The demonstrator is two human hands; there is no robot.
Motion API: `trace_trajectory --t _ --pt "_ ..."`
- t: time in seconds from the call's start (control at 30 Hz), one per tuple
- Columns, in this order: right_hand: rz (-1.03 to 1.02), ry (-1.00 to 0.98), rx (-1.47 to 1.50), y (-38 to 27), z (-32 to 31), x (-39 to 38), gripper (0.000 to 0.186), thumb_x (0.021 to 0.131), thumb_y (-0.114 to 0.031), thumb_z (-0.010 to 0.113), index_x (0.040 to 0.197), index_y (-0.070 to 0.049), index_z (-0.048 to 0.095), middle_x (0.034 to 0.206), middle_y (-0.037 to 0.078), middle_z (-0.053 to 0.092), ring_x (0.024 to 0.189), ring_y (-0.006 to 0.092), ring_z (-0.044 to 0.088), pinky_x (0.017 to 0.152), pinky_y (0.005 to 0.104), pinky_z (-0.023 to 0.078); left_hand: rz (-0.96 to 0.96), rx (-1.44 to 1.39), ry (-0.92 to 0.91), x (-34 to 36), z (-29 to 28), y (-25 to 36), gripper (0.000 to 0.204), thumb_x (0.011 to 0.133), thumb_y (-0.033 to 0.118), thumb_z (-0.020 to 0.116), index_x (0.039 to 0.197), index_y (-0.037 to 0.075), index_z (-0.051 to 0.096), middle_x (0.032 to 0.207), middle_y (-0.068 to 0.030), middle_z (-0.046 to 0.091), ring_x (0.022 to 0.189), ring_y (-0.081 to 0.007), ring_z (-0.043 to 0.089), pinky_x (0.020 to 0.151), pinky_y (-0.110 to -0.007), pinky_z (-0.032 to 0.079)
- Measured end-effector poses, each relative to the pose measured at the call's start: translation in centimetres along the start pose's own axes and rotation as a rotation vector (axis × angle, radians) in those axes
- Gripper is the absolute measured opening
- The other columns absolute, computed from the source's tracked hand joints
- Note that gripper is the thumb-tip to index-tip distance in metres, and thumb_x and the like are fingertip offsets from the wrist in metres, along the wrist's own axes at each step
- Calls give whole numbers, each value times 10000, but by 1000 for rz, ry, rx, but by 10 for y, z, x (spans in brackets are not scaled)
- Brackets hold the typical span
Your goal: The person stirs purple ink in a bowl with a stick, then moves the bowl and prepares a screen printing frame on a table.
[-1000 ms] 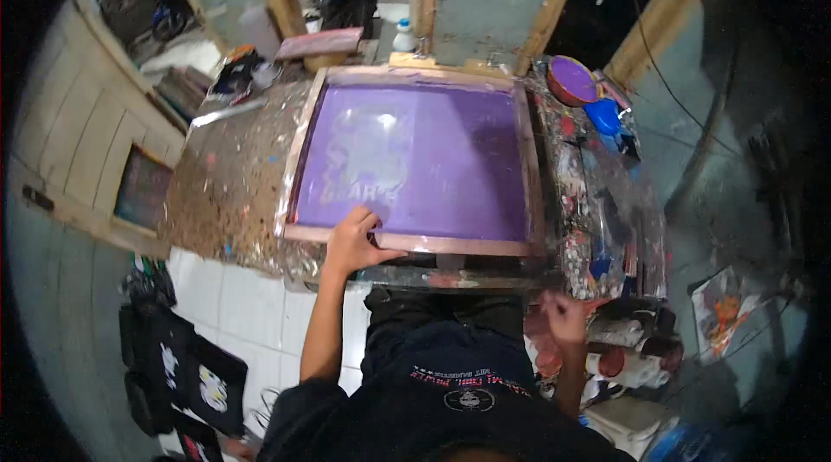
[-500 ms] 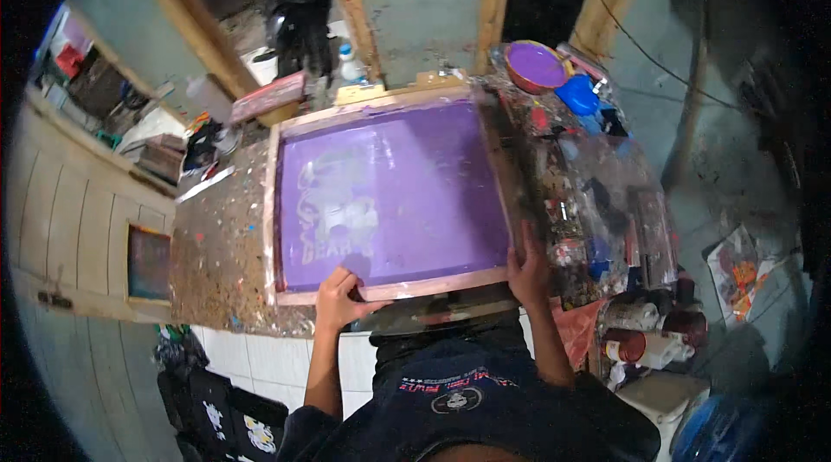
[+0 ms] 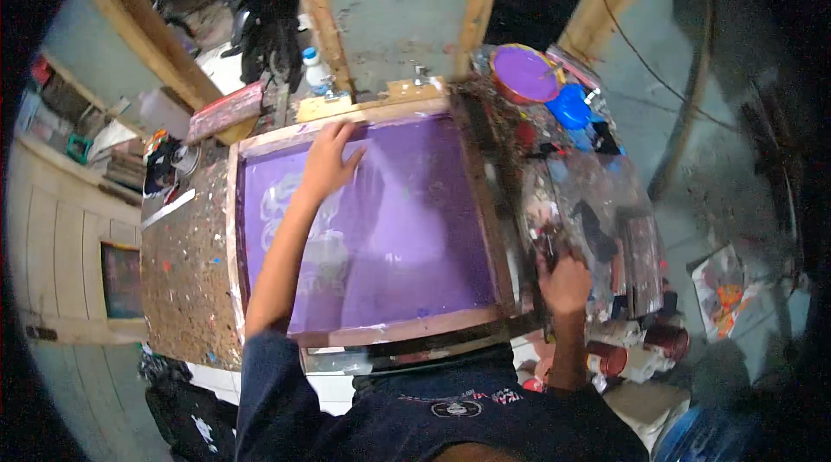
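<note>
A wooden silk-screen frame (image 3: 437, 323) lies on the worktable in front of me. Its mesh (image 3: 424, 237) is smeared with purple ink, and a pale stencil design (image 3: 325, 250) shows on the left half. My left hand (image 3: 329, 163) reaches across the mesh, fingers apart and fingertips near the far wooden rail; nothing is visible in it. To the right of the frame, my right hand (image 3: 564, 280) is over the cluttered side of the table with curled fingers. A small dark thing is at its fingertips, too blurred to name.
A bowl of purple ink (image 3: 524, 72) stands at the back right beside a blue container (image 3: 571, 105). Metal clamps (image 3: 421, 74) sit beyond the far rail, near a white bottle (image 3: 313, 68). A red-topped block (image 3: 227, 111) lies at the back left. Red jars (image 3: 606, 356) stand lower right.
My left hand has left the near rail and moved forward over the mesh to the far rail. My right hand has let go of the near right corner and moved right, to the clutter.
</note>
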State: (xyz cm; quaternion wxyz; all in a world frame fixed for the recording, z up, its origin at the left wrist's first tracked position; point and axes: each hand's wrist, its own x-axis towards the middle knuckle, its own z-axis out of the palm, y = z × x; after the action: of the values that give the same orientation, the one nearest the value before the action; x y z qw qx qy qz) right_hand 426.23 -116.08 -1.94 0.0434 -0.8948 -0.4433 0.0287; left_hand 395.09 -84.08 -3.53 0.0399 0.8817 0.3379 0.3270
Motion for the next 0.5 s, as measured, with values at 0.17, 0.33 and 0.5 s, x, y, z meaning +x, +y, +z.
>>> trace_trajectory --t 0.17,0.33,0.5 --pt "-145 121 -52 -9 7 4 329 804 -250 637 1011 5 653 1031 191 604 1005 386 531 893 448 424 61 169 -73 35 47 -83 549 838 406 648 1186 -4 534 1271 -209 481 1200 -384 447 1024 -446 360" --pt "-90 112 -202 -4 39 20 376 776 -254 666 1116 -95 648 1061 150 626 1058 375 527 949 476 388 88 137 -134 38 56 -98 594 820 488 632 1158 5 559 1281 -156 509 1240 -314 446 1043 -439 329" --pt "-149 75 -164 6 46 29 317 850 -278 627 1048 -32 661 875 179 674 912 374 597 899 490 410 108 117 -91 41 64 -99 593 827 501 617 1169 20 559 1249 -135 549 1248 -285 451 1044 -437 319"
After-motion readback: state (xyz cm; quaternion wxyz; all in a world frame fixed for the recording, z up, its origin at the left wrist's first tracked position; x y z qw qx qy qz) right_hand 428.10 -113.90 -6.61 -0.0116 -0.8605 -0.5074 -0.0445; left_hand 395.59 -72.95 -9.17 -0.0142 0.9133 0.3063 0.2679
